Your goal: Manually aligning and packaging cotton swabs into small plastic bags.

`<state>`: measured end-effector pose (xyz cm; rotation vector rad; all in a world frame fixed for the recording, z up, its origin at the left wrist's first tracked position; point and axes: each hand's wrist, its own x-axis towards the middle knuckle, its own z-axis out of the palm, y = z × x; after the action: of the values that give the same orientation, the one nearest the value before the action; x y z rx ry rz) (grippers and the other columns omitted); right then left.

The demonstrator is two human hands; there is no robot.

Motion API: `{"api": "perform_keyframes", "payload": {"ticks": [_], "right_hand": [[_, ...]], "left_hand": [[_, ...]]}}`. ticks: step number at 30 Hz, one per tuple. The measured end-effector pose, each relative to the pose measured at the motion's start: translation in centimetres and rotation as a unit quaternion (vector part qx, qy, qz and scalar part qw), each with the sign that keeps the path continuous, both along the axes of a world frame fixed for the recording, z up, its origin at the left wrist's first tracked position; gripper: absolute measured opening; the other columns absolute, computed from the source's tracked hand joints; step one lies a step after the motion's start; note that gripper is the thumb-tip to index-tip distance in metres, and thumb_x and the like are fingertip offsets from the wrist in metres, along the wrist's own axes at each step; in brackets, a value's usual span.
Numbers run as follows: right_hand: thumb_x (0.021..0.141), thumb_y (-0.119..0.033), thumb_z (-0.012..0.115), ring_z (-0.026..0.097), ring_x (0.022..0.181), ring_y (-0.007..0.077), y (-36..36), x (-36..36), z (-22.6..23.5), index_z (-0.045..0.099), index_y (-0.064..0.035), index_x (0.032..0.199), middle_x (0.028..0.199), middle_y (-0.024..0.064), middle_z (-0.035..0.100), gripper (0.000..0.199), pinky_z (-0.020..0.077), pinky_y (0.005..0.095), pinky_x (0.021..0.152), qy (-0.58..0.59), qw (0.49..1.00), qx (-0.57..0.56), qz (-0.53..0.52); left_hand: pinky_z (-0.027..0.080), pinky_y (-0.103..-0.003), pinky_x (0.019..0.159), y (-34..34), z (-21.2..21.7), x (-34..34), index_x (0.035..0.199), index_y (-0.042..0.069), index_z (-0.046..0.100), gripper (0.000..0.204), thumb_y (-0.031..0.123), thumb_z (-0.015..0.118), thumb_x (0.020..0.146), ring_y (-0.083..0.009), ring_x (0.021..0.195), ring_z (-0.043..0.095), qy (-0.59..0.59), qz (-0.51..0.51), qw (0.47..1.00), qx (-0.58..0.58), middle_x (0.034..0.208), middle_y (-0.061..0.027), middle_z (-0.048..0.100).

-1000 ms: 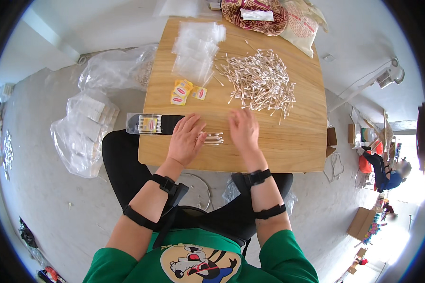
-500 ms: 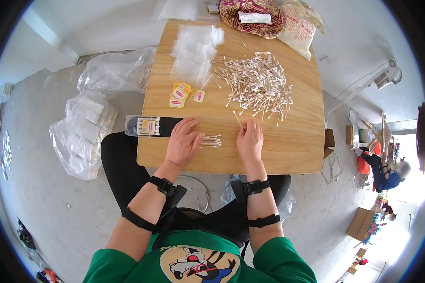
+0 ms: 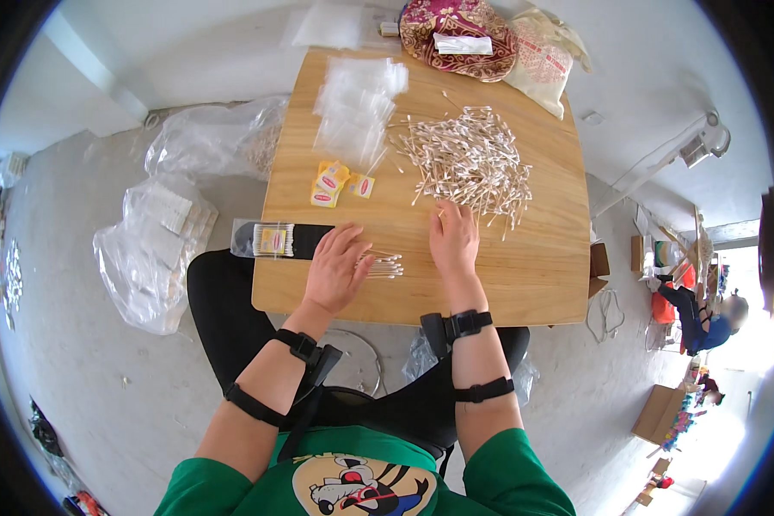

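The left hand [image 3: 335,268] lies palm down on the table [image 3: 533,284], fingers spread and flat, gripping nothing; its fingertips rest on or just beside a small bundle of swabs [image 3: 385,266] that lies on the wood between the 2 hands. The right hand [image 3: 454,243] also lies palm down, fingers extended and close together, with the fingertips at the near edge of the swab pile [image 3: 471,162]; whether a swab is pinched under them cannot be told. The swab pile spreads loosely over the middle of the table, well beyond the bundle. A packed bag of swabs [image 3: 271,240] lies at the left table edge, just beside the left hand, partly overhanging the edge. 3 small yellow sachets [image 3: 340,182] lie near each other beyond the left hand. A stack of clear empty bags [image 3: 357,103] lies beyond the sachets, left of the swab pile. A patterned red cloth bag [image 3: 456,21] and a pale sack [image 3: 543,60] sit at the far table edge. Large plastic bags [image 3: 150,249] lie on the floor to the left of the table.
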<state>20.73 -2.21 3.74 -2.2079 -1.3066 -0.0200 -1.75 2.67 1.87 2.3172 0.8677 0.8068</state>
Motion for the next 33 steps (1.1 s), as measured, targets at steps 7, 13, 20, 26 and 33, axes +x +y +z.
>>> {"api": "perform_keyframes", "payload": {"ticks": [7,13,20,26,33], "right_hand": [[0.088,-0.009,0.065,0.059,0.095,0.0346,-0.2,0.7,-1.6,0.061,-0.0062,0.097,0.1,0.0136,0.063,0.01,0.049,0.0462,0.084,-0.007,0.998,-0.057,-0.002],[0.084,-0.004,0.064,0.06,0.092,0.0337,-0.5,-2.0,-1.1,0.063,-0.0053,0.094,0.09,0.0124,0.064,0.01,0.0497,0.0451,0.081,0.052,0.996,-0.021,0.067],[0.082,-0.003,0.065,0.062,0.09,0.0338,-1.2,-4.4,-0.2,0.071,-0.0061,0.092,0.093,0.0111,0.068,0.012,0.0514,0.0433,0.078,0.085,0.959,-0.036,0.269],[0.093,-0.007,0.062,0.064,0.09,0.0251,-3.9,-5.2,-0.9,0.068,-0.0023,0.109,0.1,0.0111,0.067,0.018,0.051,0.036,0.08,0.305,0.944,0.103,0.067],[0.107,-0.029,0.044,0.059,0.118,0.0304,-3.9,-6.6,-1.7,0.058,0.0012,0.128,0.125,0.0172,0.063,0.04,0.0441,0.0356,0.102,0.379,0.91,0.152,0.073]], "left_hand": [[0.038,-0.046,0.11,-0.4,0.0,-0.4,0.1,0.003,0.065,0.027,0.029,0.056,0.097,-0.0339,0.125,0.053,-0.026,-0.006,0.999,-0.033,0.121,-0.0147,0.06],[0.037,-0.047,0.11,-0.4,0.3,-0.2,0.117,0.003,0.058,0.032,0.029,0.055,0.098,-0.0356,0.124,0.052,-0.036,0.014,0.998,-0.045,0.126,-0.0161,0.058],[0.038,-0.045,0.11,-0.6,0.1,-0.3,0.134,0.001,0.051,0.044,0.029,0.052,0.1,-0.0381,0.126,0.05,-0.041,0.021,0.997,-0.069,0.137,-0.0189,0.053],[0.037,-0.041,0.11,-0.5,-1.0,-0.9,0.144,-0.002,0.041,0.054,0.035,0.043,0.105,-0.0355,0.133,0.046,-0.14,0.049,0.977,-0.154,0.143,-0.0218,0.048],[0.02,-0.037,0.122,-1.6,-1.3,1.7,0.153,0.001,0.026,0.067,0.049,0.032,0.107,-0.0236,0.146,0.029,-0.349,0.045,0.859,-0.372,0.156,-0.0129,0.032]]}}
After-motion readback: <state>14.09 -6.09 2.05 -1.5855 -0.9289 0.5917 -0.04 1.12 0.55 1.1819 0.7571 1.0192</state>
